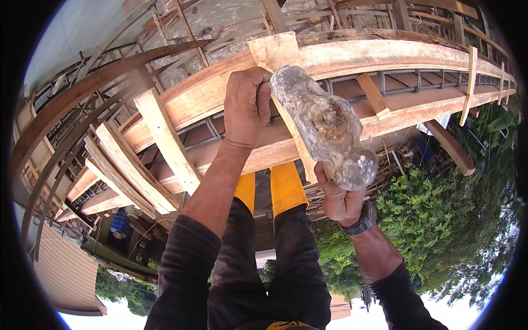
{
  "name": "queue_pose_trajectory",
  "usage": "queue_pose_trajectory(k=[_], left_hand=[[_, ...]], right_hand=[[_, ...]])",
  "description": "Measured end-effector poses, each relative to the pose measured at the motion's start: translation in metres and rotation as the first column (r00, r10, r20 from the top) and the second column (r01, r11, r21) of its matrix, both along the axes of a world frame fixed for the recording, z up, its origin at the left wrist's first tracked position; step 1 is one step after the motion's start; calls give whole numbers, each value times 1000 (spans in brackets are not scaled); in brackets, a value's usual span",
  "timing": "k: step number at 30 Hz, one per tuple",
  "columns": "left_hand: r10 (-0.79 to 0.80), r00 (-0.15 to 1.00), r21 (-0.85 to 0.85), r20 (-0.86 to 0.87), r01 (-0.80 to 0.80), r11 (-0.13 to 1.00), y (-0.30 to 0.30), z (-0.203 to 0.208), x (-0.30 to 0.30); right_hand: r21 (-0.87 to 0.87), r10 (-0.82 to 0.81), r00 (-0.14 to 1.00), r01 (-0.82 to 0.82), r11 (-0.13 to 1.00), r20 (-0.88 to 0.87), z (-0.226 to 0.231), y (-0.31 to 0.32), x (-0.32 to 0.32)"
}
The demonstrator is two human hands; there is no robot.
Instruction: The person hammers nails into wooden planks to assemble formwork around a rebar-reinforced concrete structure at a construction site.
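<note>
My right hand [342,201], with a dark watch [363,219] on its wrist, is closed around a hammer; the hammer's large head [319,118], crusted with grey cement, looms close to the camera. My left hand [246,104] is in a closed pinch beside a wooden crosspiece [274,49]; whatever its fingers hold is hidden. That crosspiece spans the two side boards of a long wooden beam form [379,55]. Steel reinforcing bars [418,81] run inside the form. One end of the hammer head overlaps my left fingers in view; whether they touch I cannot tell.
More wooden crosspieces [168,143] lie over the form at left, and a short piece [373,96] at right. My yellow boots [289,190] are below the form. Timber framing [88,91] rises at upper left; leafy bushes [421,214] grow lower down at right.
</note>
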State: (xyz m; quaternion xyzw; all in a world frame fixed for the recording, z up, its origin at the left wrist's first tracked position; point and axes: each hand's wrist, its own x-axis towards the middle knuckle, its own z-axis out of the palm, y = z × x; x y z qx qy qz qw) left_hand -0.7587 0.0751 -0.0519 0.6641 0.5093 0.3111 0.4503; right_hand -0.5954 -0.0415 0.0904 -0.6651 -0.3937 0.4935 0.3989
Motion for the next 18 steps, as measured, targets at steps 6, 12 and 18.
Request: queue_pose_trajectory(k=[6,12,18], left_hand=[[-35,996,164,-81,48,985,7,17,11],[2,998,141,-62,7,990,6,21,11],[133,991,162,-18,-128,978,-8,32,23]], right_hand=[[-346,228,967,-177,921,113,-10,13,17],[-225,196,976,-171,959,96,-4,11,13],[-273,165,985,-144,951,57,-2,-3,32]])
